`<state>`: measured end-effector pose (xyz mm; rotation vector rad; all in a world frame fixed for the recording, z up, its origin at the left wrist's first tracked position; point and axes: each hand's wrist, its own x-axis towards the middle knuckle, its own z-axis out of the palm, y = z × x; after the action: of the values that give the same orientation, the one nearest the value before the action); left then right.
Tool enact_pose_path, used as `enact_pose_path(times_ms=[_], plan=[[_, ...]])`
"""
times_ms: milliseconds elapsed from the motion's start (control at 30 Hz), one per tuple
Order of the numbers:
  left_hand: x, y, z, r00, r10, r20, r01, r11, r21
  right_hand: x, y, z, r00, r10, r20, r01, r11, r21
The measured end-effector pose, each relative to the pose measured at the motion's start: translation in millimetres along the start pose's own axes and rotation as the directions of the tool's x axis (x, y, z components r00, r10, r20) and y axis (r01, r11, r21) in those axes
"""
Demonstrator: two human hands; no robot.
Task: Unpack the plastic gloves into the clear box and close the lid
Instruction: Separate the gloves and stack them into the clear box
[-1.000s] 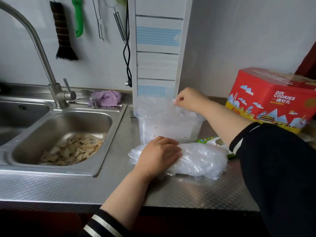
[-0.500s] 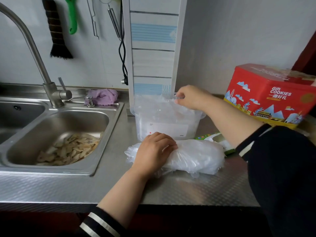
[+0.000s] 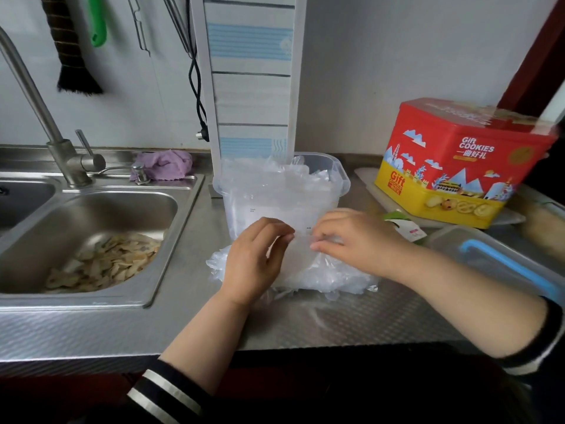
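A pile of thin plastic gloves (image 3: 336,278) lies on the steel counter in front of me. My left hand (image 3: 253,264) and my right hand (image 3: 357,240) both pinch a sheet of glove film lifted just above the pile, fingertips a short way apart. Behind them stands the clear box (image 3: 341,175), open, with crumpled plastic gloves filling it up to the rim. The box's clear lid with a blue handle (image 3: 501,261) lies on the counter at the right, partly behind my right forearm.
A steel sink (image 3: 97,240) with pale peelings is at the left, a faucet (image 3: 61,154) and a purple cloth (image 3: 165,165) behind it. A red and yellow cookie tin (image 3: 458,160) sits at the back right. A green-and-white package (image 3: 403,226) lies beside my right hand.
My right hand has come down from the box's rim to the pile. My left hand lifted off the pile, and both now pinch a glove sheet. The view shifted left, showing the lid.
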<state>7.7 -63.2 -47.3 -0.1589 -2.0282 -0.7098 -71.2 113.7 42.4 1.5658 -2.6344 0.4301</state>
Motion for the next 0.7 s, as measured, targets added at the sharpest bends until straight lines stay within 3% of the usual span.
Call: enact_pose_path(times_ms=[200, 334, 434, 534, 701], plan=[[-1.1, 6.2, -7.4, 0.990, -0.121, -0.073, 0.115, 0.990, -0.079, 10.0, 12.5, -70.5, 0.964, 0.165, -0.209, -0.073, 0.918, 0.390], [-0.3, 4.2, -7.0, 0.986, -0.157, -0.052, 0.152, 0.985, -0.087, 24.1, 10.4, -119.0, 0.839, 0.174, -0.515, 0.036, 0.928, 0.371], [0.2, 2.6, -6.7, 0.984, -0.169, -0.051, 0.166, 0.984, -0.065, 42.7, 6.0, -130.6, 0.759, 0.173, -0.627, 0.029, 0.954, 0.298], [0.8, 1.5, -6.6, 0.984, -0.171, -0.050, 0.168, 0.984, -0.057, 75.2, 5.0, -115.8, 0.783, 0.172, -0.598, -0.062, 0.978, 0.200], [1.5, -2.5, -9.7, 0.983, -0.177, -0.046, 0.176, 0.984, -0.013, 126.3, 20.9, -57.9, 0.942, 0.243, -0.231, -0.226, 0.969, 0.097]])
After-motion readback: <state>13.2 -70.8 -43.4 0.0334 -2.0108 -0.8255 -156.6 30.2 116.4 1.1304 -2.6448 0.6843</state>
